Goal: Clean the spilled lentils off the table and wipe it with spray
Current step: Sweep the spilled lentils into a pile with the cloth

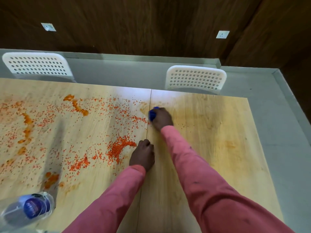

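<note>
Orange lentils (120, 147) lie scattered over the left half of the light wooden table (210, 132), with smeared orange clumps further left. My right hand (162, 119) grips a blue cloth (152, 114) and presses it on the table by the centre seam, at the right edge of the spill. My left hand (143, 154) rests on the table as a curled fist beside the thickest heap of lentils, holding nothing that I can see. A clear bottle with a blue label (32, 207) stands at the near left corner.
Two white perforated chairs (196, 79) (37, 65) stand at the table's far side. The right half of the table shows faint orange stains and a few stray lentils. Grey floor and a dark wood wall lie beyond.
</note>
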